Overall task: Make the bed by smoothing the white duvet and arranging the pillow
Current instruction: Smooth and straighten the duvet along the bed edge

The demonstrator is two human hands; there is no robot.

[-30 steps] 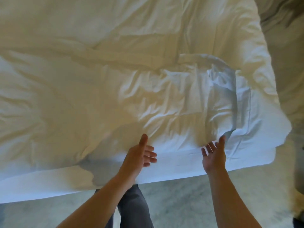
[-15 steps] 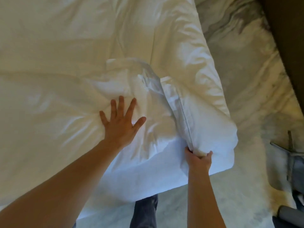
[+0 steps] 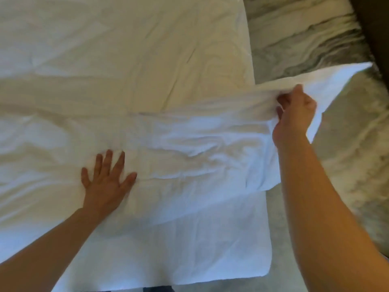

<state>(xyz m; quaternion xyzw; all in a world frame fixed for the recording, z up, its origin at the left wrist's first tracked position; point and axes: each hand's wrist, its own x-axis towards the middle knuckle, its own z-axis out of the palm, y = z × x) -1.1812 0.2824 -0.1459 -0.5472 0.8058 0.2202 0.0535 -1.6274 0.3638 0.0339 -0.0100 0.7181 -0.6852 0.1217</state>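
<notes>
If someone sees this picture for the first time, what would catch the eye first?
Probably the right hand, its grip closed on a corner of the white duvet and holding it out past the bed's right edge, above the marbled floor. Next, the left hand, pressed flat with spread fingers on the wrinkled duvet.

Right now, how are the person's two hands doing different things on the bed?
The left hand lies flat, fingers spread, pressing the white duvet down; the right hand is closed, pinching a fold of it. The left rests over the bed; the right holds its corner lifted out beyond the bed's side, over the marbled floor. Both are bare and touch the same duvet.
</notes>
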